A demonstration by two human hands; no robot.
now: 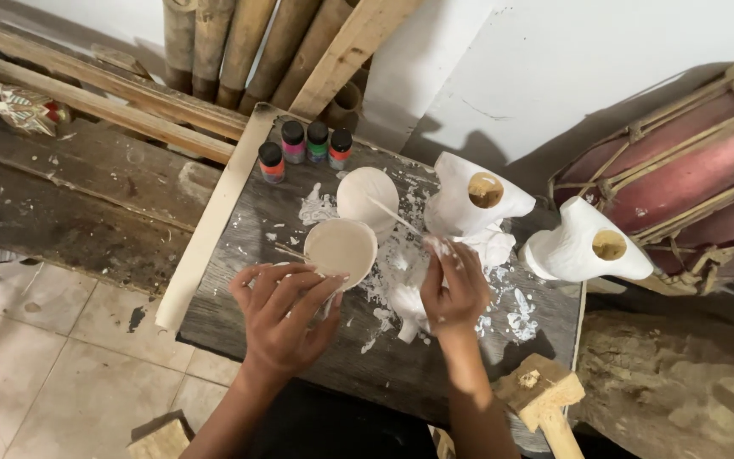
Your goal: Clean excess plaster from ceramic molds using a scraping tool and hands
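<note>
My left hand (285, 312) grips a small round cup (341, 249) filled with pale beige paint, held just above a dark paint-spattered wooden board (248, 297). My right hand (453, 291) pinches a thin brush (392, 216) whose handle slants up and left toward a white round bowl (367, 197). Under my right hand lies a small white-painted piece (408, 308), mostly hidden. Two white-painted wooden figures with round holes stand to the right: one (474, 204) behind my right hand, another (584, 246) at the board's right edge.
Several small paint bottles (303, 146) with black caps stand at the board's far edge. Bamboo poles and planks (239, 51) lean on the wall. A red drum (690, 170) lies at right, a wooden mallet (545, 399) below it. Tiled floor (44, 357) lies left.
</note>
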